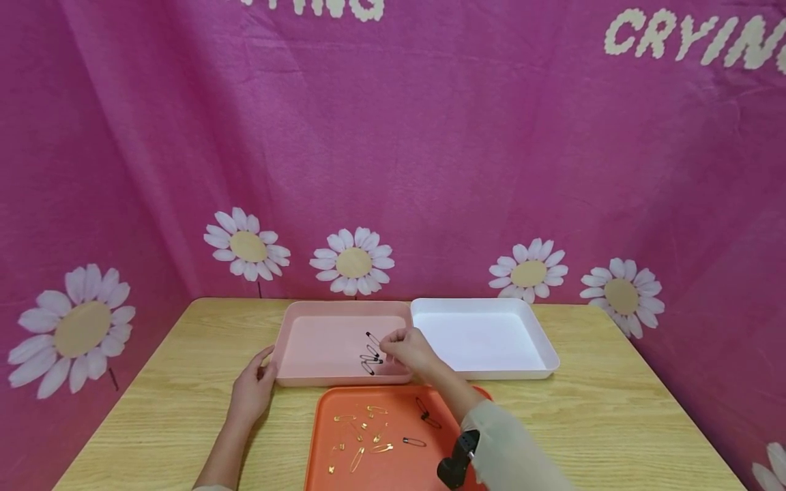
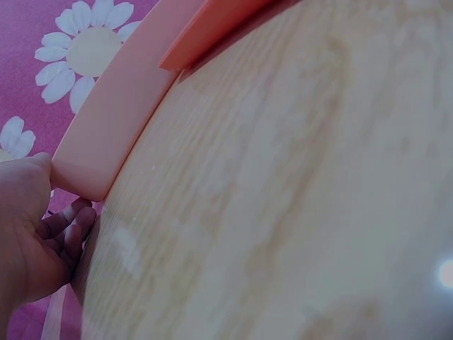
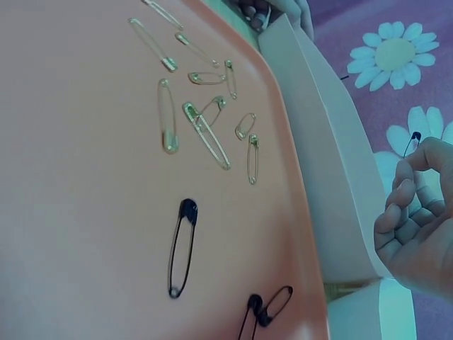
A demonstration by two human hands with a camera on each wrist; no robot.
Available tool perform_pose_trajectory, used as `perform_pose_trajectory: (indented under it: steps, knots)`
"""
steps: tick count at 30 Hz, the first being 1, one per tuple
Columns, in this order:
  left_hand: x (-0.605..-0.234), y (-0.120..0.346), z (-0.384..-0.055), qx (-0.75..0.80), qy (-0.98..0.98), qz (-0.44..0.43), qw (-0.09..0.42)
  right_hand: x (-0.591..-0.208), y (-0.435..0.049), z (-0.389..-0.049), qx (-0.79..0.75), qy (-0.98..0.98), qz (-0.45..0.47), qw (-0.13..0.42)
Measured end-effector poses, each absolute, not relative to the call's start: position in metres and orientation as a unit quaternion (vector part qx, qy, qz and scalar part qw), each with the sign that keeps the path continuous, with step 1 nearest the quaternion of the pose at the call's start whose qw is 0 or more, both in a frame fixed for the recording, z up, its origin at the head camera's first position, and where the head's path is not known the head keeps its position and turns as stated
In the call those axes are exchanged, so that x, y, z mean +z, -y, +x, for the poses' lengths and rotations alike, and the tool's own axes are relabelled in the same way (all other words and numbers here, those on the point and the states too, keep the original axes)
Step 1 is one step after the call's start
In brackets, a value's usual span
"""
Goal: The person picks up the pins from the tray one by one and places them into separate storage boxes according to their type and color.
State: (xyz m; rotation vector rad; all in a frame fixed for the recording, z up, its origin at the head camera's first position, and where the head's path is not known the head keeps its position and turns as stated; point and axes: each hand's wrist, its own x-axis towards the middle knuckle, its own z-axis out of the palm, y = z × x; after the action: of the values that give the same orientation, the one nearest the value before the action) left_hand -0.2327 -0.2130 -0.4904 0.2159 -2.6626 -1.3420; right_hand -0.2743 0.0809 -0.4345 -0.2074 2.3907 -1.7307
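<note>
My right hand (image 1: 408, 349) is over the right end of the pink tray (image 1: 319, 337). Between its thumb and forefinger it pinches a black safety pin (image 3: 415, 137), whose dark head pokes up past the fingertips in the right wrist view. Several black safety pins (image 1: 370, 359) lie in the pink tray beside that hand. At the tray's left front corner, my left hand (image 1: 252, 390) holds the edge, one digit by the rim and curled fingers (image 2: 79, 218) lower down. In the orange tray (image 1: 381, 474) lie several gold safety pins (image 1: 357, 459) and 3 black safety pins (image 1: 414, 442).
A white tray (image 1: 482, 337) adjoins the pink one on the right. The orange tray is in front of both on the wooden table (image 1: 608, 409). Behind hangs a magenta cloth (image 1: 430, 170) with daisies. A black device (image 1: 457, 460) is strapped at the right sleeve.
</note>
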Motion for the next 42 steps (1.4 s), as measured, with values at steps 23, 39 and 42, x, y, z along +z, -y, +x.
perform_pose_trajectory:
  steps: [23, 39, 42]
  knots:
    - [-0.492, 0.217, -0.230, -0.445, 0.888, 0.082, 0.077, -0.453, -0.057, -0.286, -0.575, -0.812, -0.040, 0.093]
    - [-0.491, 0.214, -0.231, -0.443, 0.889, 0.082, 0.085, -0.460, -0.045, -0.288, -0.537, -0.837, -0.007, 0.101]
    - [-0.491, 0.213, -0.233, -0.445, 0.888, 0.080, 0.085, -0.460, -0.046, -0.289, -0.524, -0.847, 0.007, 0.093]
